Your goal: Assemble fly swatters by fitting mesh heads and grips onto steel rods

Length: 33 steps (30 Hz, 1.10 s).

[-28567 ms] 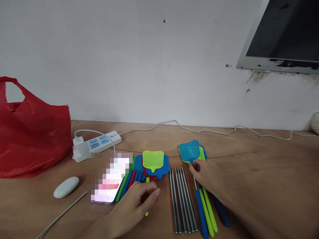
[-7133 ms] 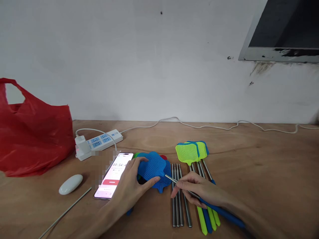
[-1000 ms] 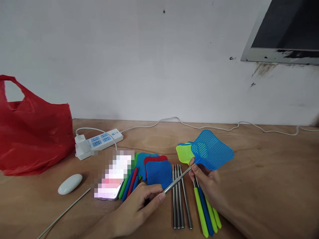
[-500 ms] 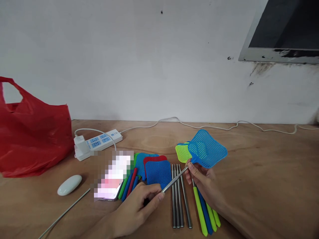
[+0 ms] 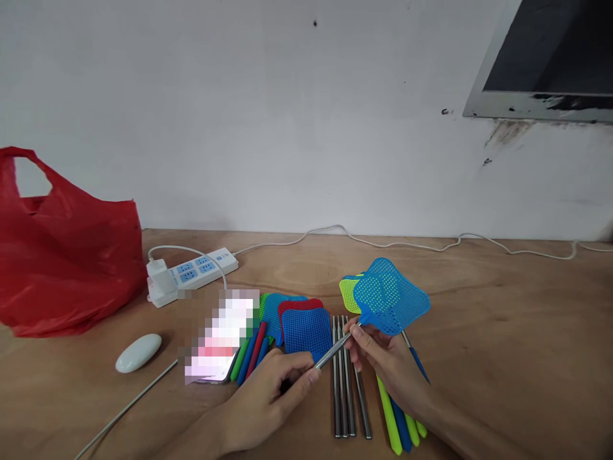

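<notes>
Now L hand point(image 5: 268, 397) clamps rod point(image 5: 332, 351); R hand point(image 5: 383, 358) pinches it jst below blue head point(image 5: 395, 297)

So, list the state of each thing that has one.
Held swatter, gripped by both hands.
Left hand, closed on its shaft.
Right hand, pinching the same shaft.
Left swatters, overlapping.
Right swatters, overlapping, partly hidden.
Rods, four lying side by side.
Phone, screen lit.
Charger, plugged into strip.
Bag, upright.
Wall panel, dark.

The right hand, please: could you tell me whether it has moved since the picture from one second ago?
Yes, the right hand has moved left and slightly down in the view, judged against the metal rods lying on the table.
</notes>
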Each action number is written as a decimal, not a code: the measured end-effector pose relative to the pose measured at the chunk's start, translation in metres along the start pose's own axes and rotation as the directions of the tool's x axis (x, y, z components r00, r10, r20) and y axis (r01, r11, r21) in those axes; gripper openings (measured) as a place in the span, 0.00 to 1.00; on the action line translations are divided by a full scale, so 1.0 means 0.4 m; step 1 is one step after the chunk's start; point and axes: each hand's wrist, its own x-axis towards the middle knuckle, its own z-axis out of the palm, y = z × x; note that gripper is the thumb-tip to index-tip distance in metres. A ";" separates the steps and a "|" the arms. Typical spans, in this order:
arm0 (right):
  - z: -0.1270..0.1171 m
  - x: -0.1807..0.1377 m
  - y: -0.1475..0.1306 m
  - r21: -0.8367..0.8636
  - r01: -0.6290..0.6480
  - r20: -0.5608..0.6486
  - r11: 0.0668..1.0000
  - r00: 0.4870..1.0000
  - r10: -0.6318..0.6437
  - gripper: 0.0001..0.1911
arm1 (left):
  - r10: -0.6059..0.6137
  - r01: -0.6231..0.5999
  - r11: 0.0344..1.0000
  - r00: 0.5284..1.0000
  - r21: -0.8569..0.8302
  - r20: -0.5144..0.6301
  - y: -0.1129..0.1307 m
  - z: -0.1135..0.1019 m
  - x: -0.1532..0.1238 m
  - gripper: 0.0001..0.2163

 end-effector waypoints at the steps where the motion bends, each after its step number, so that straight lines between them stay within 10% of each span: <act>1: 0.002 -0.001 -0.001 -0.020 0.000 0.001 1.000 1.000 0.000 0.15 | 0.003 -0.003 1.000 1.000 -0.003 0.001 0.000 0.001 0.000 0.20; 23: -0.023 0.030 -0.049 0.095 0.098 -0.231 0.991 0.970 -0.074 0.17 | -0.002 0.002 1.000 1.000 0.026 -0.005 -0.009 0.002 0.001 0.21; 33: -0.046 0.053 -0.066 0.187 0.256 -0.474 0.948 0.869 -0.141 0.16 | -0.057 0.056 0.997 0.998 0.047 0.026 0.001 -0.008 -0.006 0.21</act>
